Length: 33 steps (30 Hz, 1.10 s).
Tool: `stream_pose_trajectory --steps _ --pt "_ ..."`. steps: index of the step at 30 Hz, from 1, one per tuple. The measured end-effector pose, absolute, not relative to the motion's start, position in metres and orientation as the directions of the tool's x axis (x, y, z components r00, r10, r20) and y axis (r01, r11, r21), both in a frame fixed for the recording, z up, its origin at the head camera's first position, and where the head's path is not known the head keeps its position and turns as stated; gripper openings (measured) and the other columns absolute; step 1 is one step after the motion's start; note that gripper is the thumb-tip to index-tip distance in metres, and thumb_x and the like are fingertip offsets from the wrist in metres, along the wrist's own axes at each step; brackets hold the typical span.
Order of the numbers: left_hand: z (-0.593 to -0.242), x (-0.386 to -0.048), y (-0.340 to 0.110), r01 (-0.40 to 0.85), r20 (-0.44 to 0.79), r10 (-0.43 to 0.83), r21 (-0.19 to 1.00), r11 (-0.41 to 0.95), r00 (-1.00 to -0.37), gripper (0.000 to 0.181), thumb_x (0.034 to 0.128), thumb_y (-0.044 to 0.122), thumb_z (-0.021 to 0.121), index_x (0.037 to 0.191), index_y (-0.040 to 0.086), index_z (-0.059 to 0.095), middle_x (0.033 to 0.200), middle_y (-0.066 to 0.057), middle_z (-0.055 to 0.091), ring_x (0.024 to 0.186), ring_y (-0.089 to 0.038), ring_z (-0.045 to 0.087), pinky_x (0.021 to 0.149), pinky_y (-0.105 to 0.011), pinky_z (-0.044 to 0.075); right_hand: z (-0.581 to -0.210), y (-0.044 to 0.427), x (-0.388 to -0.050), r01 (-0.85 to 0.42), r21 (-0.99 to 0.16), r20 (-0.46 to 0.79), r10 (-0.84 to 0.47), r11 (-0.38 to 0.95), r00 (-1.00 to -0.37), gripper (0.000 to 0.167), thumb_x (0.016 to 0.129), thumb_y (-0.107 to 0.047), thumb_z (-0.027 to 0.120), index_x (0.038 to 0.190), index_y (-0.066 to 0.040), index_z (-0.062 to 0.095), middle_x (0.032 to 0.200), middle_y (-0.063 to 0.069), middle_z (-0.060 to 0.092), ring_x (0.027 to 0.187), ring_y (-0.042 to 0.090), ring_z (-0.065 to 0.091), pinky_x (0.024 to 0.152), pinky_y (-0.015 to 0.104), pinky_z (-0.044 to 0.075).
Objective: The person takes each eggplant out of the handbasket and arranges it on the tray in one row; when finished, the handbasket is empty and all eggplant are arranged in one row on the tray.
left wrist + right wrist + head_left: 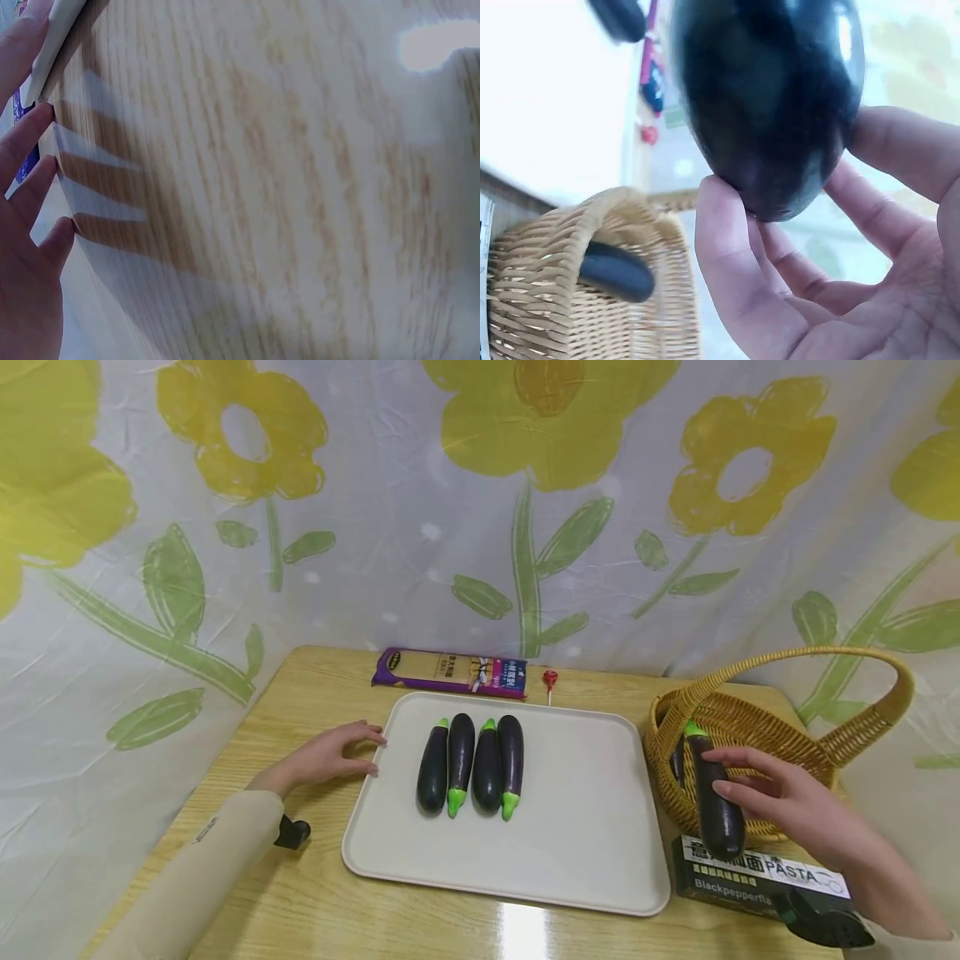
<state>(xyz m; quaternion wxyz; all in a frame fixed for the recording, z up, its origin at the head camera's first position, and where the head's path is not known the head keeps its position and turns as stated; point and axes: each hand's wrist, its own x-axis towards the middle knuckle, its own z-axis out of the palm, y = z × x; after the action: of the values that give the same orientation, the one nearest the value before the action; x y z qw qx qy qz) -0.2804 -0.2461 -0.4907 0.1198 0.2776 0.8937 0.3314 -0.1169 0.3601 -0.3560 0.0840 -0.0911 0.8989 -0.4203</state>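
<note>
My right hand (787, 802) grips a dark purple eggplant (722, 822) with a green stem, raised at the left side of the wicker basket (783, 735). Thumb and fingers press on its sides in the right wrist view. Inside the basket lies another eggplant (615, 271), partly hidden by the rim in that view. Several eggplants (432, 772) lie side by side on the left half of a white tray (585, 835), their green stem ends alternating. My left hand (326, 756) is by the tray's left edge, fingers loosely spread, fingertips at the rim.
Behind the tray lies a purple pasta packet (450, 672), with a red lollipop (551, 679) to its right. A black pasta box (761, 877) sits in front of the basket, whose tall handle (795, 653) arches up. A flowered curtain (375, 527) hangs behind the wooden table (300, 902).
</note>
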Motion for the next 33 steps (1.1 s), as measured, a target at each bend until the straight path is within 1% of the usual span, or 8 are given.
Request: stream_pose_trajectory --steps 6,11,13,17,20,24,29,33 --pt "-0.490 -0.279 -0.247 0.418 -0.028 0.573 0.656 0.629 -0.819 0.049 0.0859 0.038 0.075 0.128 0.016 0.063 0.146 -0.016 0.047 0.143 -0.044 0.023 0.114 -0.062 0.019 -0.348 0.356 -0.103 -0.098 -0.787 -0.079 -0.258 0.608 -0.963 0.039 0.101 -0.021 0.057 0.139 -0.016 0.050 0.139 0.004 0.049 0.112 -0.005 0.054 0.078 0.026 0.055" --pt "-0.487 -0.279 -0.246 0.416 -0.029 0.570 0.654 0.632 -0.821 0.049 0.0858 0.037 0.075 0.127 0.015 0.063 0.146 -0.016 0.048 0.143 -0.044 0.023 0.114 -0.062 0.019 -0.343 0.343 -0.100 -0.112 -0.779 -0.080 -0.275 0.616 -0.958 0.039 0.100 -0.023 0.058 0.138 -0.022 0.051 0.140 0.004 0.049 0.115 -0.010 0.047 0.076 0.028 0.055" --pt "-0.487 -0.279 -0.246 0.415 -0.032 0.570 0.653 0.634 -0.821 0.048 0.0857 0.037 0.075 0.127 0.015 0.063 0.145 -0.016 0.048 0.143 -0.044 0.024 0.114 -0.062 0.020 -0.343 0.335 -0.102 -0.152 -0.765 -0.055 -0.299 0.626 -0.953 0.037 0.100 -0.023 0.059 0.136 -0.023 0.054 0.138 0.004 0.049 0.114 -0.007 0.049 0.077 0.027 0.054" --pt "-0.487 -0.279 -0.245 0.418 -0.032 0.572 0.649 0.636 -0.820 0.049 0.0855 0.036 0.076 0.127 0.015 0.063 0.145 -0.015 0.048 0.143 -0.044 0.024 0.114 -0.061 0.020 -0.349 0.318 -0.112 -0.219 -0.733 -0.014 -0.337 0.644 -0.941 0.033 0.099 -0.026 0.061 0.131 -0.026 0.059 0.132 0.001 0.053 0.112 0.011 0.053 0.081 0.025 0.051" --pt "-0.488 -0.280 -0.245 0.417 -0.035 0.571 0.647 0.638 -0.820 0.049 0.0851 0.037 0.076 0.127 0.014 0.064 0.145 -0.015 0.049 0.143 -0.043 0.025 0.114 -0.061 0.021 -0.357 0.305 -0.124 -0.202 -0.742 -0.033 -0.336 0.639 -0.941 0.032 0.097 -0.030 0.062 0.129 -0.028 0.061 0.127 0.001 0.057 0.113 0.023 0.056 0.082 0.029 0.052" --pt "-0.489 -0.281 -0.245 0.416 -0.038 0.571 0.645 0.641 -0.820 0.050 0.0850 0.038 0.076 0.127 0.014 0.064 0.145 -0.015 0.049 0.143 -0.043 0.025 0.114 -0.060 0.021 -0.372 0.286 -0.141 -0.126 -0.803 -0.090 -0.327 0.583 -0.941 0.037 0.097 -0.032 0.063 0.131 -0.021 0.060 0.127 0.009 0.061 0.118 0.034 0.057 0.088 0.036 0.051" --pt "-0.489 -0.281 -0.245 0.414 -0.041 0.572 0.647 0.640 -0.819 0.050 0.0849 0.038 0.076 0.127 0.014 0.063 0.145 -0.014 0.049 0.143 -0.043 0.024 0.114 -0.060 0.021 -0.398 0.261 -0.160 -0.035 -0.881 -0.153 -0.355 0.473 -0.922 0.039 0.096 -0.024 0.065 0.131 -0.009 0.058 0.126 0.019 0.060 0.110 0.029 0.063 0.085 0.035 0.055" --pt "-0.488 -0.282 -0.245 0.417 -0.040 0.578 0.652 0.633 -0.815 0.049 0.0853 0.036 0.076 0.127 0.014 0.063 0.145 -0.015 0.048 0.143 -0.044 0.024 0.114 -0.061 0.021 -0.419 0.240 -0.173 -0.046 -0.885 -0.148 -0.374 0.463 -0.916 0.036 0.095 -0.016 0.065 0.128 -0.004 0.060 0.134 0.022 0.051 0.108 0.026 0.063 0.079 0.033 0.057"
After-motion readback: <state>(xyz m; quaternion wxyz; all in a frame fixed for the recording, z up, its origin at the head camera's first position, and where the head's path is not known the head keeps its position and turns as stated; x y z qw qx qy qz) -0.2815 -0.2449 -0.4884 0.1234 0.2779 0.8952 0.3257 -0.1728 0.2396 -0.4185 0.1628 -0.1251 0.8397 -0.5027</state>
